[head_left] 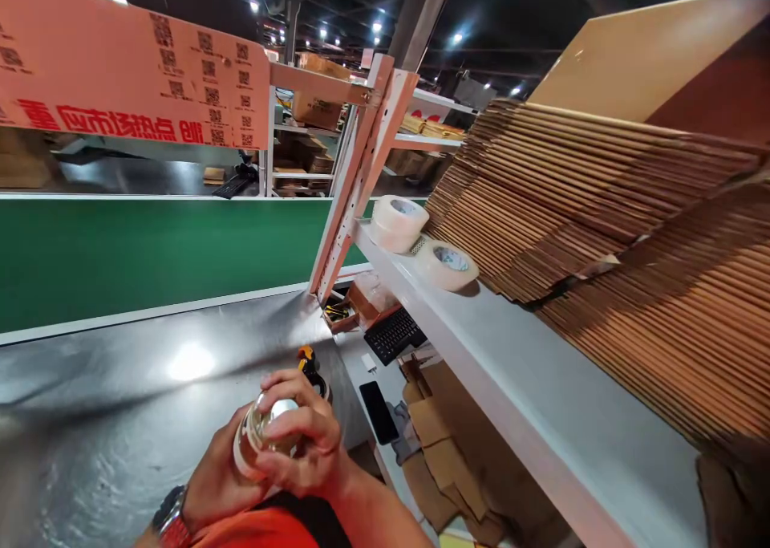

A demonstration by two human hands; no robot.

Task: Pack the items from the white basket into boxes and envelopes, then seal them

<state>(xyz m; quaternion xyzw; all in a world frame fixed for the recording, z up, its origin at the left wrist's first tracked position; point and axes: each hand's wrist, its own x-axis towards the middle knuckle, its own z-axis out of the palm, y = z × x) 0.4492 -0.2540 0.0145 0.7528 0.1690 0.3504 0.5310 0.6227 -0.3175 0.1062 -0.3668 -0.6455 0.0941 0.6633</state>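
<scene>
Closest in, the left hand (220, 464), with a watch (172, 517) at its wrist, cups a clear jar (246, 437) from the left and below. The right hand (308, 429) grasps the same jar from the right, its fingers curled over the top and around the pale, shiny cap (282, 409). The jar thus sits between the two palms, above the near part of the metal desk (114, 444), toward its right edge. Its long axis slants: the cap points up and toward the desk's far right corner, the base down toward the left palm (fingers hide much of the right side). Just past the hands, near the desk's right edge, lies an orange-and-black tool (307, 361). Beyond that edge are a phone (378, 412) and, farther back, a keyboard (394, 335). A green panel (150, 251) runs along the desk's far edge.
</scene>
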